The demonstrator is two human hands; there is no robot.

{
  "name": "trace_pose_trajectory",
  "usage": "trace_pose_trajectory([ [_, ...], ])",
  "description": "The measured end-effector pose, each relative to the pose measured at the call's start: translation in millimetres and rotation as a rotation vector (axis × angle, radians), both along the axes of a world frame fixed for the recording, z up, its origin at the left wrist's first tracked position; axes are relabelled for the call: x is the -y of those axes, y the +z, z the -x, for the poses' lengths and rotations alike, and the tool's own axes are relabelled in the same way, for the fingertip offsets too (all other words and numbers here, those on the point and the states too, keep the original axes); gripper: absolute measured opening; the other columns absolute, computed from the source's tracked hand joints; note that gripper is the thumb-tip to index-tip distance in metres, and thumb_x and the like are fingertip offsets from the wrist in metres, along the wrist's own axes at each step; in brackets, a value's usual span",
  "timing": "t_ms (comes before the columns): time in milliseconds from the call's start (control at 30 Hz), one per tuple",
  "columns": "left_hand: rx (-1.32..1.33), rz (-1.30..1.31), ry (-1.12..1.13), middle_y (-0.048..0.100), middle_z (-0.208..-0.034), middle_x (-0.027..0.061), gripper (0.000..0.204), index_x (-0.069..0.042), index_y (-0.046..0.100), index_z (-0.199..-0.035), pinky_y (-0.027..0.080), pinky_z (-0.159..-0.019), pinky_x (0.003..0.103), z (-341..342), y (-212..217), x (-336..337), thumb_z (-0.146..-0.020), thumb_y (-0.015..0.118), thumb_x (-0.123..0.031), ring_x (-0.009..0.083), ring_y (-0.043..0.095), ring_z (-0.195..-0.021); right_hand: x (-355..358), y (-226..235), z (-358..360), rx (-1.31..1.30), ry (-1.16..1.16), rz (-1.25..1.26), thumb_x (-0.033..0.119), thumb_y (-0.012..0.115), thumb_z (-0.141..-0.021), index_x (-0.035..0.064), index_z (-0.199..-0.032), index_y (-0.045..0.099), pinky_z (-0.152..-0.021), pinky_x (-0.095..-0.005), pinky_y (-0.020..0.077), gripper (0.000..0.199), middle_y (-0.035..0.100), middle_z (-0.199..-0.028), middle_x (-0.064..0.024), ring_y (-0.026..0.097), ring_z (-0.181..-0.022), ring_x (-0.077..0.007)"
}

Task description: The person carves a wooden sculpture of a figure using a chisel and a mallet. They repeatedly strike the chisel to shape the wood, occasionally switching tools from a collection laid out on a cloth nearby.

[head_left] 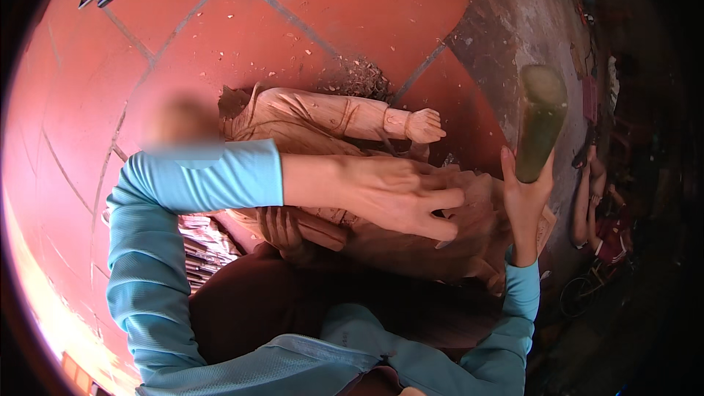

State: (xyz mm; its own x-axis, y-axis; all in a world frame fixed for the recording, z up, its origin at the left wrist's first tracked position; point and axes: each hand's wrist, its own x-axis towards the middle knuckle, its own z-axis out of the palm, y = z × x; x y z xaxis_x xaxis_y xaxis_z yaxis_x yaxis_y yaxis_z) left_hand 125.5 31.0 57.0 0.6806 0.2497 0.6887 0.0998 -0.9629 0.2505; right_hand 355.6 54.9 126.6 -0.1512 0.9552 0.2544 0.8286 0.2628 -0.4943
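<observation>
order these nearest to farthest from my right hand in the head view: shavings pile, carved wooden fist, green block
1. Green block: held in the right hand
2. Carved wooden fist: to its left
3. Shavings pile: farther left, on the floor

You see the red tiled floor (352,7) carrying the carved figure (312,111). Wood shavings (364,77) lie beyond the figure, slim tools (205,246) at its near left.
</observation>
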Motion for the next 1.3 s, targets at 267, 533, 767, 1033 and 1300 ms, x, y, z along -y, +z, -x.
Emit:
trace_pose_trajectory([
  [267, 0.404, 0.385, 0.126, 0.050, -0.067, 0.0064, 0.023, -0.007, 0.053, -0.083, 0.046, -0.049, 0.038, -12, -28, -13, -0.069, 0.069, -0.016, 0.0251, 0.057, -0.060, 37, -4, -17, 0.033, -0.078, 0.035, 0.000, 0.071, -0.080, -0.0036, -0.102, 0.059, -0.076, -0.0245, 0.0463, 0.024, 0.061, -0.095, -0.0062, 0.057, -0.083, -0.0112],
  [533, 0.556, 0.546, 0.211, 0.049, -0.054, 0.0068, 0.012, -0.005, 0.058, -0.071, 0.043, -0.046, 0.037, -11, -18, -19, -0.068, 0.068, -0.011, 0.0261, 0.054, -0.051, 43, 14, -6, 0.462, 0.115, -0.100, -0.004, 0.064, -0.083, -0.0049, -0.128, 0.038, -0.071, -0.0232, 0.0442, 0.052, 0.054, -0.084, -0.0045, 0.050, -0.069, -0.0089],
  [767, 0.637, 0.558, 0.349, 0.044, -0.052, 0.0074, 0.011, -0.004, 0.056, -0.065, 0.039, -0.041, 0.035, -4, -22, -23, -0.068, 0.067, -0.008, 0.0243, 0.051, -0.048, 38, 15, 9, 0.311, 0.020, -0.077, -0.003, 0.062, -0.085, -0.0057, -0.131, 0.033, -0.075, -0.0264, 0.0446, 0.055, 0.055, -0.085, -0.0065, 0.053, -0.073, -0.0130],
  [1033, 0.775, 0.587, 0.300, 0.045, -0.054, 0.0076, 0.020, -0.006, 0.045, -0.059, 0.040, -0.044, 0.037, -6, -26, -25, -0.061, 0.065, -0.004, 0.0259, 0.051, -0.049, 16, -1, -6, 0.279, 0.130, -0.152, -0.001, 0.071, -0.070, -0.0019, -0.128, 0.047, -0.098, -0.0397, 0.0426, 0.063, 0.057, -0.124, -0.0170, 0.056, -0.113, -0.0284],
  [1300, 0.678, 0.663, 0.325, 0.053, -0.056, 0.0062, 0.012, -0.006, 0.056, -0.066, 0.044, -0.045, 0.037, -6, -27, -24, -0.057, 0.064, -0.004, 0.0253, 0.058, -0.058, 15, -5, -12, 0.333, 0.077, -0.092, -0.005, 0.064, -0.079, -0.0063, -0.130, 0.043, -0.096, -0.0349, 0.0423, 0.056, 0.057, -0.122, -0.0171, 0.056, -0.112, -0.0261],
])
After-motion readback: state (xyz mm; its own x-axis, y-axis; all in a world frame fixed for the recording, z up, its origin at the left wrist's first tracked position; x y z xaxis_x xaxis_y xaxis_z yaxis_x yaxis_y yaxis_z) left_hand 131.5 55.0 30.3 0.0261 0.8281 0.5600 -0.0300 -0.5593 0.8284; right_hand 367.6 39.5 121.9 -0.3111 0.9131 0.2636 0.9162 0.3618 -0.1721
